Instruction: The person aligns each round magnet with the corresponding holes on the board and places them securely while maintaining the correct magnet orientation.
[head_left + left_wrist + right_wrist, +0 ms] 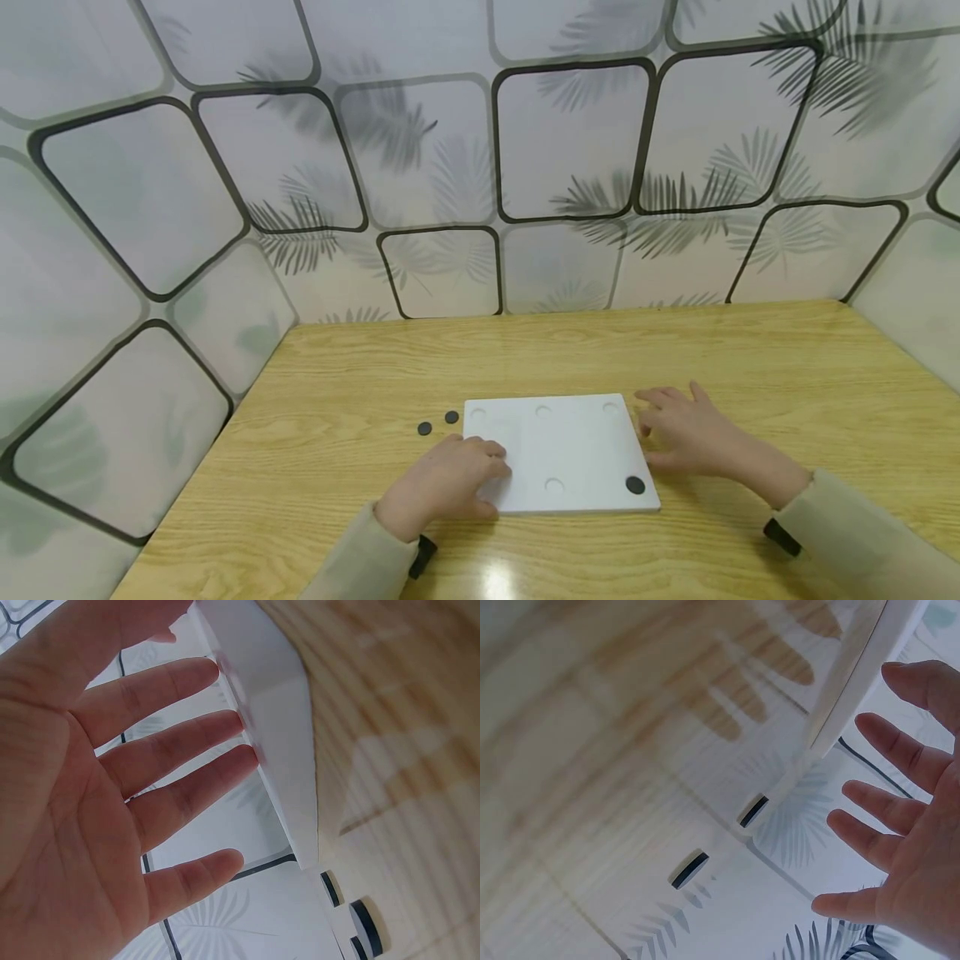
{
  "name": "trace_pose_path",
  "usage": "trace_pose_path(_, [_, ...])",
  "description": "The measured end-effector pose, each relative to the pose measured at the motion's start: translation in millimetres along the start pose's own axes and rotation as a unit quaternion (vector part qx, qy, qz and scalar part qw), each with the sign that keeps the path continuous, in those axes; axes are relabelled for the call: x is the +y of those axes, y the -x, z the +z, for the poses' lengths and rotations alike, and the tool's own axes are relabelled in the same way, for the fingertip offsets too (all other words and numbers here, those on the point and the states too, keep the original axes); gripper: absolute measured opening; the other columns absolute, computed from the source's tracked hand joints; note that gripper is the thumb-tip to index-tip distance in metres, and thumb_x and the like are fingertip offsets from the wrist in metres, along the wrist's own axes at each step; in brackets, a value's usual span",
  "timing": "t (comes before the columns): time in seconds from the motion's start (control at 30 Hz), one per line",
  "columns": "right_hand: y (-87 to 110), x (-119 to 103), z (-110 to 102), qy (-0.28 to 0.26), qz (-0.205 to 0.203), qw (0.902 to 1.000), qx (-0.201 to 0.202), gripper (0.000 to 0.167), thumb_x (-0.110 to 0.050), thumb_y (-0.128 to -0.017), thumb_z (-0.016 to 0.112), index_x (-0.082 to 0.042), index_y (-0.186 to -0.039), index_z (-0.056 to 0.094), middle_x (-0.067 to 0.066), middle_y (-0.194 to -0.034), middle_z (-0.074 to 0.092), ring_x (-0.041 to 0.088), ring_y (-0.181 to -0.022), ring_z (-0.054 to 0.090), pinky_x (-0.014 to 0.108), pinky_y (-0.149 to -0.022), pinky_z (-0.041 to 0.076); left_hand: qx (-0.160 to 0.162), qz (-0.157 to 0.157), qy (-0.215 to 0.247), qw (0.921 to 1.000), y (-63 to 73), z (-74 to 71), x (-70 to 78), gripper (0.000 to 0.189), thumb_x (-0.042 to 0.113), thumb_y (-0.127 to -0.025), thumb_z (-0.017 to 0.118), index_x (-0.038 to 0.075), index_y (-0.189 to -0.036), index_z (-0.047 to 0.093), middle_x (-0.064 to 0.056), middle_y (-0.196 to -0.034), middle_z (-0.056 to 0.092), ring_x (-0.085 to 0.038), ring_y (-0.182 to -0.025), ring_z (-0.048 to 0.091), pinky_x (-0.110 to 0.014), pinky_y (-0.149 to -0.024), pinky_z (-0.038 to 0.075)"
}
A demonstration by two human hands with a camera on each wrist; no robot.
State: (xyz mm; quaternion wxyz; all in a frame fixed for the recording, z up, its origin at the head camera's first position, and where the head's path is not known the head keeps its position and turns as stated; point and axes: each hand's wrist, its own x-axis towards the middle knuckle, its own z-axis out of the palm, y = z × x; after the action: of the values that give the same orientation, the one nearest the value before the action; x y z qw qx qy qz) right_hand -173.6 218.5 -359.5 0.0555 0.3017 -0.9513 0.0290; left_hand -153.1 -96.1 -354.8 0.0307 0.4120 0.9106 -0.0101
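A white rectangular board (558,450) with shallow round recesses lies flat on the wooden table. One black disc (635,485) sits at its near right corner. My left hand (453,479) is over the board's left side, fingers extended; in the left wrist view the fingertips of the left hand (97,780) meet the board's face (270,705). My right hand (690,433) is at the board's right edge with its fingers spread and nothing in them. In the right wrist view, the right hand's thumb (919,679) comes close to the board's edge (866,682).
Two loose black discs, a nearer one (424,428) and a farther one (452,417), lie on the table (337,467) left of the board. Patterned fabric walls (570,142) rise behind the table and at both sides.
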Motion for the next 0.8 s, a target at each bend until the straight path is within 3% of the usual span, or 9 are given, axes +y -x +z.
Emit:
trace_pose_path(0.33, [-1.3, 7, 1, -0.009, 0.026, 0.9996, -0.011, 0.017, -0.022, -0.065, 0.069, -0.023, -0.071, 0.053, 0.018, -0.119, 0.049, 0.039, -0.109, 0.042, 0.070, -0.082, 0.018, 0.002, 0.002, 0.000, 1.0000, -1.3, 1.9, -1.0, 0.035, 0.032, -0.066, 0.073, 0.021, -0.099, 0.067, 0.004, -0.109, 0.058, -0.012, -0.093, 0.055, -0.030, -0.074, 0.043])
trace_pose_path(0.8, [-1.3, 13, -1, -0.009, 0.037, 0.9991, -0.016, 0.020, -0.023, -0.065, 0.071, -0.022, -0.072, 0.054, 0.021, -0.119, 0.048, 0.041, -0.108, 0.041, 0.071, -0.080, 0.018, -0.001, -0.001, -0.002, 1.0000, 0.1, -0.3, -0.1, 0.036, 0.032, -0.066, 0.074, 0.020, -0.100, 0.067, 0.004, -0.110, 0.058, -0.013, -0.095, 0.055, -0.031, -0.075, 0.043])
